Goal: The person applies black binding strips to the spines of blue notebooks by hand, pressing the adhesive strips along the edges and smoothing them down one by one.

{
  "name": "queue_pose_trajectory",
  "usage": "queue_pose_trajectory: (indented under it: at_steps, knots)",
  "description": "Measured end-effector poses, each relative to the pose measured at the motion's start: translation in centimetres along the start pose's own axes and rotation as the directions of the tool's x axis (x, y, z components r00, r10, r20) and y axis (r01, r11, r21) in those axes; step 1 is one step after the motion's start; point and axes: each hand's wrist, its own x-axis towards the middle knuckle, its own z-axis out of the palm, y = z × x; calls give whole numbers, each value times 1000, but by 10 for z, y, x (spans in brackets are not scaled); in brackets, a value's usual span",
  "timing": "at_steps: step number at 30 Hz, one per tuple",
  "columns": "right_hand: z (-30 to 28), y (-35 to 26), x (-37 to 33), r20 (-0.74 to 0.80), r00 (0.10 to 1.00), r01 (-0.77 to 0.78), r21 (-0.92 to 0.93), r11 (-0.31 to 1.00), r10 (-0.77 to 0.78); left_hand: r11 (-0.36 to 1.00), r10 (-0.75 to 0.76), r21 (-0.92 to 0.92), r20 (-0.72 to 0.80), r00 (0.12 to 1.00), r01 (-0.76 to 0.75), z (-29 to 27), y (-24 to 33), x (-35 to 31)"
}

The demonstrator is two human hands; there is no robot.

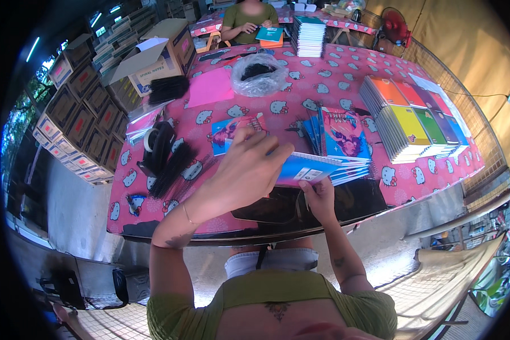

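Note:
A blue notebook [309,169] is tilted over the table's near edge. Its lower edge rests in my right hand [321,199], which grips it with the thumb on the blue cover. Over the notebook's left end, my left hand [248,167] has its fingers curled together; whatever they pinch is hidden. Behind the left hand lies a notebook with a blue and pink picture cover [224,131], partly covered. Just beyond the blue notebook stands a fanned pile of picture-cover notebooks [345,133].
Stacked colourful notebooks [411,122] stand at right. Black spiral wires [178,170], a tape roll [151,139], pink sheet [211,88], clear plastic bag [259,73] and open carton [153,62] are at left and centre. Opposite, a person [249,25] handles a green-covered notebook [270,35].

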Motion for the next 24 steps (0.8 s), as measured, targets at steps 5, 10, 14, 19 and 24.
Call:
queue_pose_trajectory:
  at_steps: [5,10,14,19,24]
  knots:
    - [7,6,-2,16,1000,-26,38,999,25,999,28,23,-43,999,-27,-7,-2,-1]
    - [14,8,2,40,997,-63,55,997,61,996,11,91,31,999,-14,-13,0,1]
    - [-1,5,-2,102,985,-141,-10,990,141,995,40,86,32,999,-42,5,-2,-1]
    - [5,2,-7,165,983,-76,-71,995,86,988,-97,125,93,991,85,41,-11,-49]
    - [28,2,-8,68,998,-14,18,1000,13,896,-443,-169,-382,811,410,96,-20,-107]
